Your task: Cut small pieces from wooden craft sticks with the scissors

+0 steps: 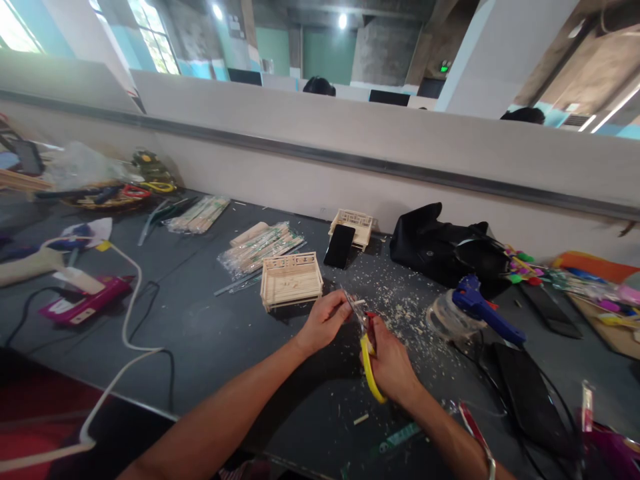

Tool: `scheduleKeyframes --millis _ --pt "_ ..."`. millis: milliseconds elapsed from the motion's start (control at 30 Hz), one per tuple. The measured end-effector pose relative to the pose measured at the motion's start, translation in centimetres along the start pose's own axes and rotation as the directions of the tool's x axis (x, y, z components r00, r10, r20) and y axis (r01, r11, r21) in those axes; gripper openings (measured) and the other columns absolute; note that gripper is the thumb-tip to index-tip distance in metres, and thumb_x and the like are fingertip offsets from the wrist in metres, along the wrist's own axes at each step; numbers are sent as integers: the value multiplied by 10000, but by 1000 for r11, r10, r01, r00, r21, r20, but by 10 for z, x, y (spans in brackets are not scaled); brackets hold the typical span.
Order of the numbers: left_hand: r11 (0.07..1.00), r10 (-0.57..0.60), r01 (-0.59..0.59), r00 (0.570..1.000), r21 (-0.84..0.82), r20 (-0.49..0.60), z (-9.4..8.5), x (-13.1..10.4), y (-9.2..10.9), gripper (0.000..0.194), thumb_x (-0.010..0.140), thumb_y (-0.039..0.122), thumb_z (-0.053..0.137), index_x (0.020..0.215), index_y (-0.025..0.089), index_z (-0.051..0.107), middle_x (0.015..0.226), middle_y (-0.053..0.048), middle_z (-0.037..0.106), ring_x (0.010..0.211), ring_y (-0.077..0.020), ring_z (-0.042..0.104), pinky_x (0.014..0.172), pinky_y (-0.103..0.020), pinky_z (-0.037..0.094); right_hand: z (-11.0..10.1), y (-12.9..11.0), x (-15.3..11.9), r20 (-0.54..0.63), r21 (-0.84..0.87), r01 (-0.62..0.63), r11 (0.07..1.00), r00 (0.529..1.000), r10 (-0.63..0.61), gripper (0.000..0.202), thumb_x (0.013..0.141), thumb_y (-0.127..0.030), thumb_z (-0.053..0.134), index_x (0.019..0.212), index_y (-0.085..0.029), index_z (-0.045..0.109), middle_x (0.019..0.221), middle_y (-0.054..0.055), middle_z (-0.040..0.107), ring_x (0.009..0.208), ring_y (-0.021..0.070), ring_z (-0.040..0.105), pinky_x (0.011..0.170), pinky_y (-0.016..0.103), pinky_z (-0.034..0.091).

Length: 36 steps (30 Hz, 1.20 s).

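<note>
My left hand (324, 323) pinches a short pale wooden stick (359, 302), most of it hidden by the fingers. Wrapped around the yellow handle of a pair of scissors (369, 370) is my right hand (393, 360). The metal blades point away from me and meet the stick close to my left fingertips; whether they are fully closed on it I cannot make out. Just beyond my left hand stands a small tray-like wooden model (292, 285) with railings. Wood chips (400, 300) lie scattered around and beyond my right hand.
Bagged wooden sticks (263, 250) and a phone (340, 245) leaning on a second wooden model (361, 221) are behind. To the right are a black bag (443, 243), a blue glue gun (483, 308) on a clear tub, and cables. A purple device (87, 300) and white cord (131, 320) lie left.
</note>
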<state>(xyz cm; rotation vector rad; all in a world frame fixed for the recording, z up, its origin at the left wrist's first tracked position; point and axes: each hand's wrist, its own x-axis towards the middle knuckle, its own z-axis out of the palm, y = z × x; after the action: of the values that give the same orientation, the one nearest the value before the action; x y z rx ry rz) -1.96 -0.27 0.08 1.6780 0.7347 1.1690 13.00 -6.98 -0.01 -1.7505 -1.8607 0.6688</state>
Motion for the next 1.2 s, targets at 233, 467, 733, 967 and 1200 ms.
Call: scheduleKeyframes --millis 233,467,733,967,1200 --pt "997 -78 78 997 -26 11 1 -5 3 451 838 553 443 618 162 483 551 31 420 528 -96 381 503 -230 299 -1 3 -3 33 64 57 996 998 -59 475 631 -97 473 1094 -199 435 977 83 639 919 233 602 835 345 439" --pt "947 -146 135 989 -291 -19 10 -7 5 441 793 565 516 611 165 475 526 48 386 508 -86 341 505 -233 289 -4 -4 -4 62 301 87 950 992 -110 454 619 -136 490 1069 -200 494 980 66 603 857 187 558 823 318 436" --pt "923 -112 88 993 -374 -41 9 -1 11 517 721 689 507 692 174 494 632 21 450 591 -107 392 577 -246 340 5 2 -7 160 632 -104 768 987 1 126 656 -272 541 767 -214 530 596 -52 416 515 94 363 474 217 309" --pt "992 -119 115 989 -49 -90 24 -4 13 561 829 685 236 633 195 426 573 25 413 530 -116 383 525 -261 328 1 -15 -12 211 719 -160 676 977 6 153 516 -206 523 667 -207 502 623 -44 428 562 99 355 487 222 272" --pt "954 -28 88 978 287 -208 40 8 14 429 909 460 207 597 211 365 593 13 427 563 -129 395 546 -261 300 10 -6 -10 134 825 -148 545 989 65 102 488 -207 505 557 -206 429 535 -64 379 526 85 297 480 222 262"
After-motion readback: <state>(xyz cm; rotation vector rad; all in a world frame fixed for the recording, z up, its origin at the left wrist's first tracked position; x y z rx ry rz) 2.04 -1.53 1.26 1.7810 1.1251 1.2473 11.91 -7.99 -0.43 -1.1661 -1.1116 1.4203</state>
